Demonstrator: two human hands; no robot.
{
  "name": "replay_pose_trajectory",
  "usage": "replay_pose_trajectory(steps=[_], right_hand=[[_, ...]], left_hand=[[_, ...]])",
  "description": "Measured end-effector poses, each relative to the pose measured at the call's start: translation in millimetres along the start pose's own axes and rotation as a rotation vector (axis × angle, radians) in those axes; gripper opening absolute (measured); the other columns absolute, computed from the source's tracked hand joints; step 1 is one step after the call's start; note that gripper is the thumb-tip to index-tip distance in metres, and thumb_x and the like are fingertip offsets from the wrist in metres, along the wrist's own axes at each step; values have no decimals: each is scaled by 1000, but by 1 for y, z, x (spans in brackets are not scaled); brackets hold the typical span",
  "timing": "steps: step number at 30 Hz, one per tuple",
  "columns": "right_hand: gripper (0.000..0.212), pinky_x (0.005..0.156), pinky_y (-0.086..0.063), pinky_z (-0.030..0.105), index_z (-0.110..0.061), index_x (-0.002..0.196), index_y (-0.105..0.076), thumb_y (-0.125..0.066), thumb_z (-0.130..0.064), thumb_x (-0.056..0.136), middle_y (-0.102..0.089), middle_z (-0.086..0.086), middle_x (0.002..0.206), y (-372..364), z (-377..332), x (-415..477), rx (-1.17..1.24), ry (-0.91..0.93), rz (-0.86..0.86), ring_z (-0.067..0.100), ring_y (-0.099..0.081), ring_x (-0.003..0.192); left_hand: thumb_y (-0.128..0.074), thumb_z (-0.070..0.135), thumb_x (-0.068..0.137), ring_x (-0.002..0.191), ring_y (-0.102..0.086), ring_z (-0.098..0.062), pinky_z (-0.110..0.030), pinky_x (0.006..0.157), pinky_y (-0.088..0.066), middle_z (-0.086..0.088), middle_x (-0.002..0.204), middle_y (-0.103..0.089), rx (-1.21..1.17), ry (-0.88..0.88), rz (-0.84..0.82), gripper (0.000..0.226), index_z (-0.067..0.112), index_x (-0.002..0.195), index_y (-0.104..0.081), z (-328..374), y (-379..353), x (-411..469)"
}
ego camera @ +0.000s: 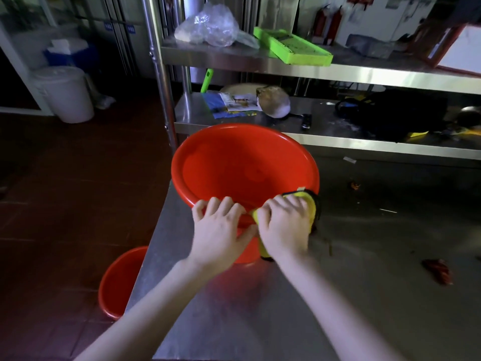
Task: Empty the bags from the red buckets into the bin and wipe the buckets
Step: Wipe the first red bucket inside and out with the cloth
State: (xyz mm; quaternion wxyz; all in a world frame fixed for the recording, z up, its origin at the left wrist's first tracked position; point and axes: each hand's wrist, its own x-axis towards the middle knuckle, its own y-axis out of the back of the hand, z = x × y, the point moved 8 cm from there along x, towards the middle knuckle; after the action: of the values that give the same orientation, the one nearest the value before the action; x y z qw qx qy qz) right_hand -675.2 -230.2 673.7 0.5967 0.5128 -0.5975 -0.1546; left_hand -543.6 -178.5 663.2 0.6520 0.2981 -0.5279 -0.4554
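The bucket (244, 165) stands on the desk (364, 256) at its left edge. A cloth (311, 204) lies over the bucket's near rim. A second bucket (117, 282) stands on the floor (65, 191), left of the desk. Shelves (338, 67) stand behind the desk's far edge.

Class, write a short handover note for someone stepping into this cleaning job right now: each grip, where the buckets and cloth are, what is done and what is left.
Left-hand grip: curled over the near rim of the table bucket, steadying it.
Right-hand grip: holds the yellow cloth on that rim.
The floor bucket stands left of the steel table, partly hidden.
Done: table bucket holds no bag.
Left: finish wiping it; check and wipe the floor bucket.
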Motion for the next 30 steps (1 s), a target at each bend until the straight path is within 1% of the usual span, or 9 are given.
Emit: replay_pose_trajectory(steps=[4,6,10,14,17,20,23,27,30], right_hand=[[33,68,-39,37,-12,59,-59,-43,-19,86,-58,-1,59,9,-2,-6,50,146,28,24,-51,63],[37,71,-43,39,-10,62,-63,-38,-21,87,-62,0,63,11,15,4,84,200,-63,25,-55,67],[49,85,-39,34,-5,72,-67,-29,-30,88,-66,4,78,6,55,32,57,266,-267,27,-58,85],[57,89,-37,30,-4,76,-69,-21,-33,87,-66,6,85,5,74,42,52,132,-263,24,-55,93],[47,82,-45,40,-4,59,-61,-28,-24,86,-63,11,69,10,57,23,-2,19,-109,30,-54,77],[37,71,-46,41,-12,54,-60,-39,-22,83,-60,6,59,8,4,0,-107,-31,-27,30,-55,64],[33,64,-43,39,-16,55,-60,-47,-23,85,-57,2,55,4,-42,-12,-93,9,-5,27,-54,59],[34,57,-43,36,-14,55,-58,-45,-23,85,-56,2,54,9,-20,3,-8,238,-66,28,-55,56],[39,72,-44,35,-9,65,-65,-36,-28,84,-63,6,67,11,31,29,32,301,-233,29,-60,71]], left_hand=[[-52,57,80,93,-53,-12,-37,88,-33,15,97,-60,-231,-113,-30,47,25,113,-59,-8,14,1],[-44,62,85,102,-54,-18,-39,92,-35,10,103,-60,-136,-153,-45,53,24,116,-62,-36,25,8],[-15,78,85,133,-43,-27,-53,112,-26,1,123,-61,-74,-125,-206,86,19,116,-69,-85,21,18],[-22,68,93,121,-48,-33,-50,104,-37,-5,113,-61,-116,-221,-164,74,13,112,-68,-70,14,15],[-27,61,96,109,-51,-33,-53,104,-38,-3,104,-60,-77,-226,-93,64,13,105,-68,-64,17,13],[-38,54,92,98,-56,-37,-59,102,-38,-7,95,-60,-28,-202,-54,53,12,100,-70,-45,15,9],[-34,60,92,97,-56,-35,-57,107,-32,-7,93,-57,-61,-145,-32,61,12,100,-70,-34,7,0],[-22,72,89,102,-52,-30,-46,108,-22,-3,96,-57,-140,-121,-83,75,15,102,-69,-41,1,3],[-22,73,89,95,-52,-26,-37,101,-21,1,93,-56,-130,-142,-61,73,18,99,-69,-36,1,5]])
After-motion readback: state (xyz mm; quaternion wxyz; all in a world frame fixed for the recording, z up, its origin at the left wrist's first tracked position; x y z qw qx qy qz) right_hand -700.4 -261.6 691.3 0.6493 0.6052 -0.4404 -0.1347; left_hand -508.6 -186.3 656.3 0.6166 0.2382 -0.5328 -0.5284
